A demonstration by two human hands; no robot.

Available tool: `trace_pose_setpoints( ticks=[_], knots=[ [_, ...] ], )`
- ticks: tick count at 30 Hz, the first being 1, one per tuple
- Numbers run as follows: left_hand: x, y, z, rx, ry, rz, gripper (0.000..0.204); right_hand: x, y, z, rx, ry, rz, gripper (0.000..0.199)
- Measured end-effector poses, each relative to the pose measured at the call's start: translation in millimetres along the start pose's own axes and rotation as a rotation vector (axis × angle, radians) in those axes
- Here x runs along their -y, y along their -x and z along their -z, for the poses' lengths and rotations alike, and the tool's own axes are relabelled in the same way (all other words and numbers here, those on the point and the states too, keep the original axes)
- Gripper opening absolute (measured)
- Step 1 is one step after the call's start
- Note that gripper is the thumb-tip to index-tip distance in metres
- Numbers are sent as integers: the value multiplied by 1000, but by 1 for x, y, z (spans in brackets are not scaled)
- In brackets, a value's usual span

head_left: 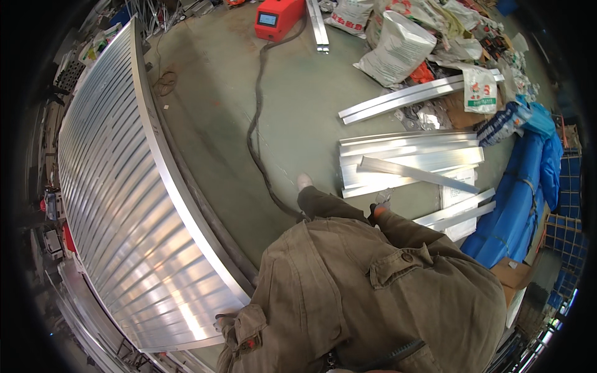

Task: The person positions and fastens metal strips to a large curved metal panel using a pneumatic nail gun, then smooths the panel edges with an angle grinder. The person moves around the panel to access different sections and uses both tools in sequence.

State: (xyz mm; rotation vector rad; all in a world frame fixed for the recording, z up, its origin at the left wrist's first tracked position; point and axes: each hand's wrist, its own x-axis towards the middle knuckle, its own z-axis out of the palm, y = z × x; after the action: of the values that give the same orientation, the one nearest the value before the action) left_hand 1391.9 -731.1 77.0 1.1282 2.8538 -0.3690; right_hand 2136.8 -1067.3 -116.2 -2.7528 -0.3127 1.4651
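A large ribbed silver metal panel (124,205) with a pale edge strip fills my left side. At its near right corner is my left hand (224,321), gloved and mostly covered by my brown sleeve. Its few visible fingertips curl in against the panel's edge. What looks like my right hand (380,205), in grey with an orange band at the wrist, reaches out low beside a stack of silver metal profiles (410,149). Its fingers are too small and blurred to read. A loose flat bar (420,175) lies slantwise across that stack.
A red machine (278,17) with a small screen stands ahead, its dark cable (256,124) snaking across the floor towards me. White sacks (398,46) and scrap are heaped at the far right. Blue-wrapped long bundles (513,193) lie on the right. More profiles (404,96) rest near the sacks.
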Motion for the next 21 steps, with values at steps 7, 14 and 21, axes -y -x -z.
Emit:
trace_pose_setpoints(
  ticks=[7,14,21],
  knots=[
    [-152,1,73,-228,298,-194,71,126,-81,138,-324,-792,-153,67],
    [-414,54,137,-453,535,-775,51,228,-116,239,-494,-654,-106,73],
    [-678,80,149,-174,736,-1157,51,357,-113,327,-542,-539,37,79]
  ],
)
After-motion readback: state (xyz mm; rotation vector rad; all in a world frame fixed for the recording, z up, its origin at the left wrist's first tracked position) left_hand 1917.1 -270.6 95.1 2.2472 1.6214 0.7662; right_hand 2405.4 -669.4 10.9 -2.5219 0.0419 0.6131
